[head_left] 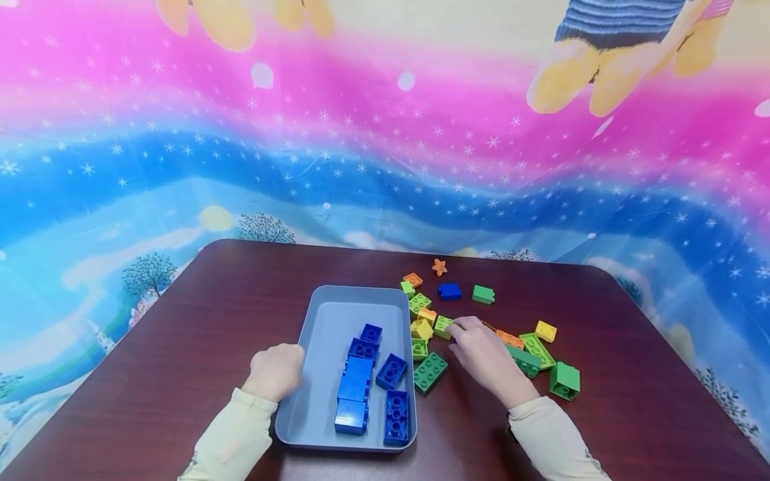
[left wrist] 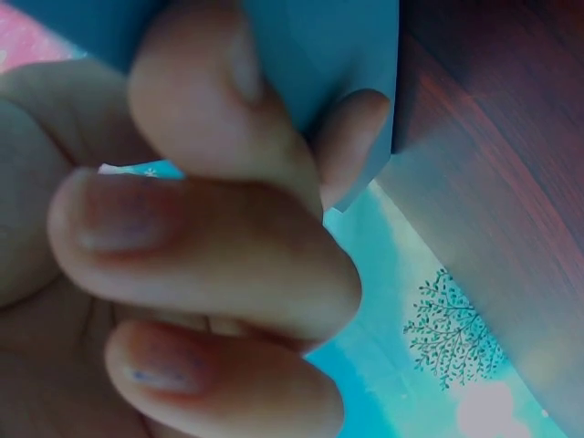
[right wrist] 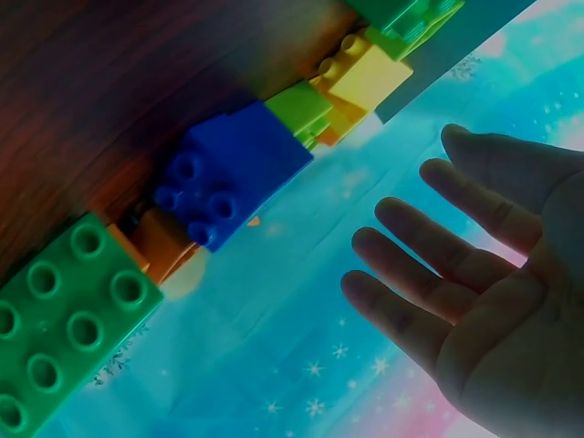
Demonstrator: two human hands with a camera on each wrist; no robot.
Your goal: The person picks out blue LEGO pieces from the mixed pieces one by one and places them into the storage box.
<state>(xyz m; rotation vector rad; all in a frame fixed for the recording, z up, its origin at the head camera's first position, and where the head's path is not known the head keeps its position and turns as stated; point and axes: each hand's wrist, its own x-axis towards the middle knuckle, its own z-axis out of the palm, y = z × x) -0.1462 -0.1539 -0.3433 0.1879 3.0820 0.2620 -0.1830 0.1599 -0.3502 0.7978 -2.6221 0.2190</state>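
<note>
A grey tray (head_left: pixel 319 374) holds several blue bricks (head_left: pixel 355 379), some in a column and others along its right side. My left hand (head_left: pixel 276 371) grips the tray's left rim. In the left wrist view the fingers (left wrist: pixel 210 246) curl beside the tray wall (left wrist: pixel 319 46). My right hand (head_left: pixel 490 354) is over the loose bricks right of the tray. The right wrist view shows its fingers (right wrist: pixel 420 274) spread apart, holding nothing. Before them stands a blue brick (right wrist: pixel 242 169), mostly hidden by the hand in the head view.
A green brick (head_left: pixel 430 373) lies by the tray's right edge. Yellow bricks (head_left: pixel 422 329), lime bricks and orange pieces cluster nearby. Farther back are a blue brick (head_left: pixel 449 291), a green brick (head_left: pixel 484 294) and an orange star (head_left: pixel 439 267). A green block (head_left: pixel 564 381) stands at right.
</note>
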